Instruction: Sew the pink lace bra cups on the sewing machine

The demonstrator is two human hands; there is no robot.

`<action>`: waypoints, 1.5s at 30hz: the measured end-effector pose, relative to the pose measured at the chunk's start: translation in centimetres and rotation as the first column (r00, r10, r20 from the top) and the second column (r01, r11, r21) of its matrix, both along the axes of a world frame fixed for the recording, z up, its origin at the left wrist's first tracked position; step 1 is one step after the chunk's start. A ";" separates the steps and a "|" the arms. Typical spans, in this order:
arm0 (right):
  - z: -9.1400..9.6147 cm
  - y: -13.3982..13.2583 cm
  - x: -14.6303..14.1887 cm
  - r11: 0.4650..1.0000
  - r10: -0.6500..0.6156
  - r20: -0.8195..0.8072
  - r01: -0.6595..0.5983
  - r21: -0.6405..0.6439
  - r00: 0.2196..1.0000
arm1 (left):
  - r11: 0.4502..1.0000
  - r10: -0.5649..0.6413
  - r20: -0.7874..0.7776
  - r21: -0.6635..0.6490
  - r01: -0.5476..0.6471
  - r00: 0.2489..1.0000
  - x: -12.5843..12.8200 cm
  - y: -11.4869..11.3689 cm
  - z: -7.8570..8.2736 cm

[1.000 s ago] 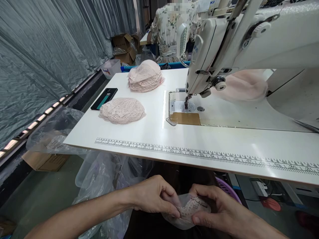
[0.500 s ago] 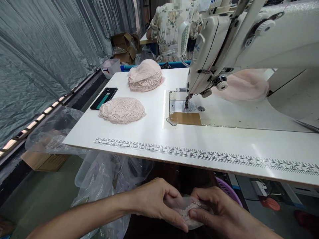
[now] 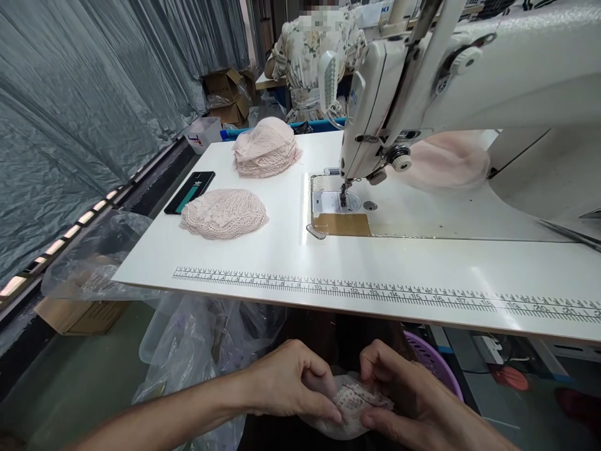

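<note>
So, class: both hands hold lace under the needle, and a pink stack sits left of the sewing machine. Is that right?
Not quite: the head view shows the left hand and right hand holding the lace in front of the table, not under the needle. A pink stack does sit left of the sewing machine.

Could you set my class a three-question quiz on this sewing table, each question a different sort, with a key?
1. True or false: from the seat, the phone lies left of the machine.
2. What do the left hand and right hand both hold? A: scissors; B: a lace piece; C: the phone.
3. Fill in: the printed ruler runs along the ____ edge of the table.

Key:
1. True
2. B
3. near
</note>
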State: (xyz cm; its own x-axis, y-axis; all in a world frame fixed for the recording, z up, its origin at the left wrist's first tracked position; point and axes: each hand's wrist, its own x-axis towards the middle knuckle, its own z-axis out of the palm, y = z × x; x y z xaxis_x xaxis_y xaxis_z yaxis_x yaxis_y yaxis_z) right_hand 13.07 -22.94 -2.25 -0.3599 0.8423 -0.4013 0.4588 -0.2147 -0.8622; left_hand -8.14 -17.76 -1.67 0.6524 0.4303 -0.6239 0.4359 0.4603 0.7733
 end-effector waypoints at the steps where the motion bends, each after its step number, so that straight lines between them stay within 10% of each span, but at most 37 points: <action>1: 0.0 0.0 0.1 1.000 0.010 0.010 -0.010 -0.001 1.000 | 1.000 -0.008 -0.009 0.010 0.008 1.000 0.0 0.0 0.0; 33: -0.1 0.9 0.2 0.996 0.081 0.053 -0.082 0.021 0.995 | 0.999 -0.012 -0.087 0.030 0.015 0.996 0.3 0.6 0.5; 45: 2.4 2.6 -0.3 0.986 0.049 -0.316 0.005 0.168 0.948 | 0.964 -0.023 -0.003 0.263 0.023 1.000 -0.1 1.9 3.5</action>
State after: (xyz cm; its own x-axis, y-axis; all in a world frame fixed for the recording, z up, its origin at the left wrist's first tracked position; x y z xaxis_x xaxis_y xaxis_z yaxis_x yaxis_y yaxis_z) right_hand 12.74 -20.37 0.18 -0.4651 0.8771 -0.1199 0.1581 -0.0510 -0.9861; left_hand -8.25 -15.88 1.83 0.6639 0.5641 -0.4910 0.4444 0.2304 0.8657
